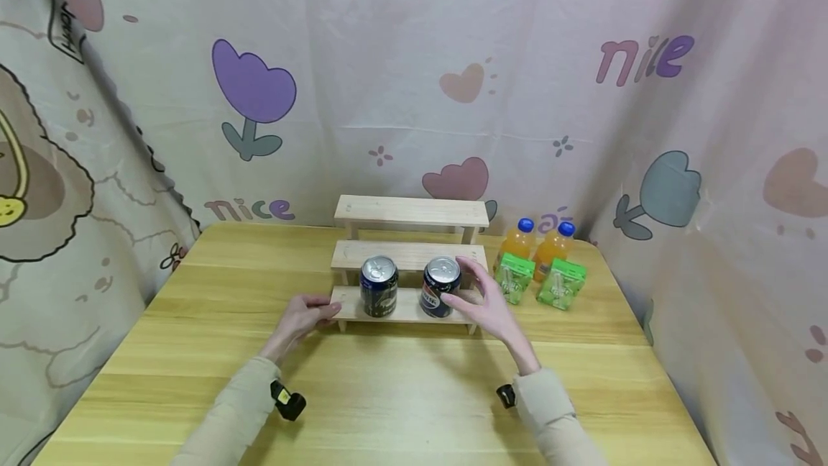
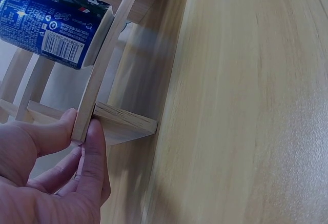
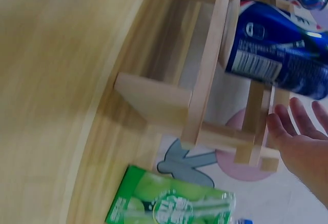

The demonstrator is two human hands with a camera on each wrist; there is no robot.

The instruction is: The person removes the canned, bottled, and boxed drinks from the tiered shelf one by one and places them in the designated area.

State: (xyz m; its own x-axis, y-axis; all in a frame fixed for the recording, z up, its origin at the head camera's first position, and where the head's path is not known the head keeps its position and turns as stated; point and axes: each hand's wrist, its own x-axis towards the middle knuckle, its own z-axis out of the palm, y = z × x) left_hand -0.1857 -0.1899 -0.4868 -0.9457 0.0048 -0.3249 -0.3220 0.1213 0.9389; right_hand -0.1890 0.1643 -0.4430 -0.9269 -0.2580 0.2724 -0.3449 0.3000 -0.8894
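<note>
A three-step wooden rack [image 1: 409, 305] stands on the table, with two dark blue drink cans upright on its lowest step. My left hand [image 1: 304, 318] pinches the left end of that step; in the left wrist view the thumb [image 2: 59, 126] lies on top of the board and fingers beneath. The left can [image 1: 378, 290] stands a little inward from it. Beside the right can [image 1: 438, 293] is my right hand [image 1: 488, 308], fingers spread and loosely bent. A gap shows between those fingers [image 3: 302, 116] and the can in the right wrist view.
Right of the rack stand two green juice cartons [image 1: 514, 279] [image 1: 561, 285], and behind them two orange drink bottles [image 1: 517, 239] [image 1: 550, 247] with blue caps. A printed curtain [image 1: 388, 78] hangs behind the wooden table [image 1: 401, 394].
</note>
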